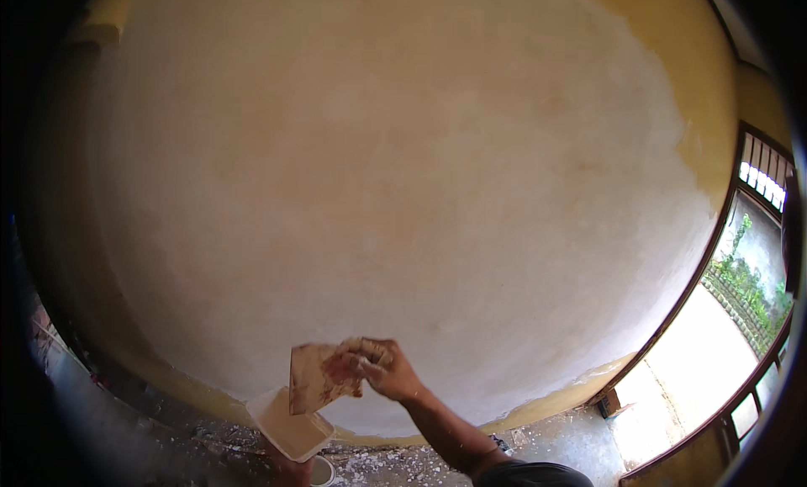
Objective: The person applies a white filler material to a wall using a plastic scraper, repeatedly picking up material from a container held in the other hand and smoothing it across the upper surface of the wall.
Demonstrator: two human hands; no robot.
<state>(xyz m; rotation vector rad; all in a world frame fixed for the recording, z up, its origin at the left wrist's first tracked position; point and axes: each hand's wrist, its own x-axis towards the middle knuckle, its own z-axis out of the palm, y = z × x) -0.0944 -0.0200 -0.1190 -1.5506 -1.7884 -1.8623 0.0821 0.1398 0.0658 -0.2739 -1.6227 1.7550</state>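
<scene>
My right hand (376, 367), its fingers whitened with a chalky smear, grips a flat, roughly square tan spreader (309, 378) with brown stains. The spreader is held up in front of the wall, partly over a pale rectangular tub (290, 432). Below that tub is my left hand (287, 468), which holds it from underneath; most of its fingers are hidden. The tub's inside looks beige, and how much paste it holds I cannot tell. Before me rises a wall (420, 201) coated whitish, with yellow paint showing along its edges.
White flakes litter the grey floor (382, 466). A round white bucket (323, 470) stands under the tub. At the right, a dark-framed doorway (706, 344) opens onto bright ground and plants, with a small brown box (612, 403) beside it.
</scene>
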